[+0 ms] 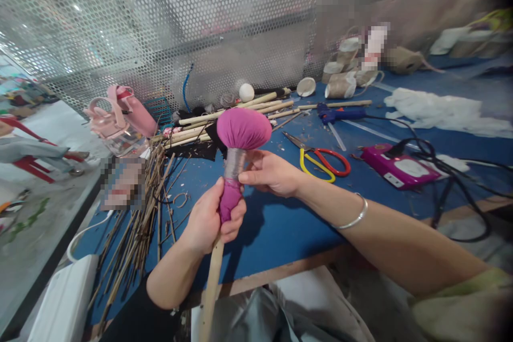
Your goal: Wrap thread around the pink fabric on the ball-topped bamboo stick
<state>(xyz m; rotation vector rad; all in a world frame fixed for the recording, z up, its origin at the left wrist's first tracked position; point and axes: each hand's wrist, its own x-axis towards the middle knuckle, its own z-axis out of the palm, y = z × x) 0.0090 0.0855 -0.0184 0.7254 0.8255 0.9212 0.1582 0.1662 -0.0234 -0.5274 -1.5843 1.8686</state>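
A wooden stick (212,283) carries a rounded head covered in magenta cloth (244,127), its neck wound with silvery-grey wrapping (235,163). My left hand (208,214) is closed round the cloth-covered part below that wrapping. Thumb and fingers of my right hand (272,173) pinch the wrapped neck from the right, just under the head. The bare end of the stick slants down past the table's front edge. Scissors (318,163) with one yellow and one red handle lie on the blue table (280,230), to the right of the cloth head.
Thin twigs (136,240) lie bundled at the left, near a white power strip (66,299) and a pink bottle (134,109). Pale sticks (196,131) lie behind. A blue glue gun (339,113), a purple socket block (401,165) with black cables and twine spools (340,84) are at right.
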